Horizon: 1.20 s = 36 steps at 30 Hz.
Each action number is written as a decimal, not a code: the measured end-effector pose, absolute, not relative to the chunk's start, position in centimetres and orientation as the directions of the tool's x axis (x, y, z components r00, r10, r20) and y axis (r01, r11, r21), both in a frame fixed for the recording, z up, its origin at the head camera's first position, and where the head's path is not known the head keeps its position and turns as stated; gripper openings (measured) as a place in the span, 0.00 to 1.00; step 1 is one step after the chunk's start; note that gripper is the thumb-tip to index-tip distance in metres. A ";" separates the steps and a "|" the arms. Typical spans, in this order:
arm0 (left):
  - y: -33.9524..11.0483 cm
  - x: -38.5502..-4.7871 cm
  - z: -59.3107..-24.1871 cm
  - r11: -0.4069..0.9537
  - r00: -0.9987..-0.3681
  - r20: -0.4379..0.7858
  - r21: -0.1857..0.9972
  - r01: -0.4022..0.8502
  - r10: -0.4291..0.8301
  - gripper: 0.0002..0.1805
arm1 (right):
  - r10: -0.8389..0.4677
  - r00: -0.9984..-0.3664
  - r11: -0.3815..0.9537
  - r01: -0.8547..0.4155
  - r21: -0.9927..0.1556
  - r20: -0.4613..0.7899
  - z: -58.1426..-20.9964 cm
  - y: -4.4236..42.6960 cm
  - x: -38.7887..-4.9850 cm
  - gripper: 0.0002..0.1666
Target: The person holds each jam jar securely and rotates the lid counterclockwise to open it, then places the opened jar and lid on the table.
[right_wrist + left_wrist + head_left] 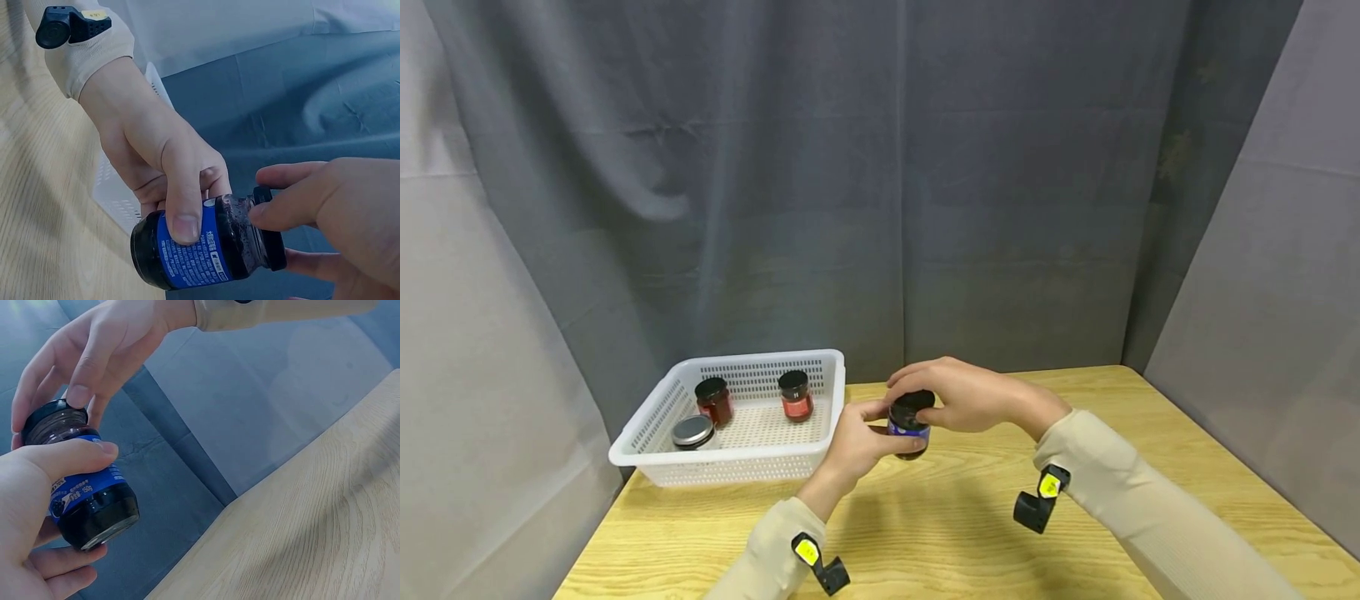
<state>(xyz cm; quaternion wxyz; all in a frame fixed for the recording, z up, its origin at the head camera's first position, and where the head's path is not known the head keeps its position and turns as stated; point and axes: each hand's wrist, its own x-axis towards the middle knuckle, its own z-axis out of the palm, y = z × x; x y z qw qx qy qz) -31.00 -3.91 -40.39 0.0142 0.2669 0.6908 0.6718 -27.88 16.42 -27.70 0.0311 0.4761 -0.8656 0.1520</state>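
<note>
A small glass jar (187, 244) with dark contents, a blue label and a black lid (269, 231) is held above the table. My left hand (859, 443) grips its body, the thumb lying across the label. From above, my right hand (955, 393) pinches the rim of the lid between thumb and fingers. In the left wrist view the jar (94, 494) tilts, and the lid (53, 415) sits on its neck. Whether the lid is loose or tight, I cannot tell.
At the left of the wooden table (955, 533) stands a white plastic basket (737, 458). Inside are two black-lidded jars with red labels, one at the left (713, 402) and one at the right (795, 396), and a silver-lidded jar (693, 432). A grey curtain (1000, 208) hangs behind.
</note>
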 end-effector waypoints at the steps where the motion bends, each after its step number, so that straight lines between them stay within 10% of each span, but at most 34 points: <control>1: -3.9 -31.0 -40.4 -0.046 -0.856 0.342 0.935 0.353 0.388 0.27 | -0.814 -0.547 0.502 -0.832 -0.235 0.196 -27.7 16.4 -27.8 0.25; 13: -3.9 -31.0 -40.4 -0.075 -0.849 0.341 0.937 0.341 0.403 0.24 | -0.794 -0.512 0.455 -0.858 -0.239 0.328 -28.5 15.8 -28.1 0.09; 36: -3.7 -31.0 -40.6 -0.047 -0.855 0.340 0.935 0.351 0.392 0.25 | -0.718 -0.640 0.602 -0.768 -0.217 0.272 -27.8 16.1 -28.1 0.18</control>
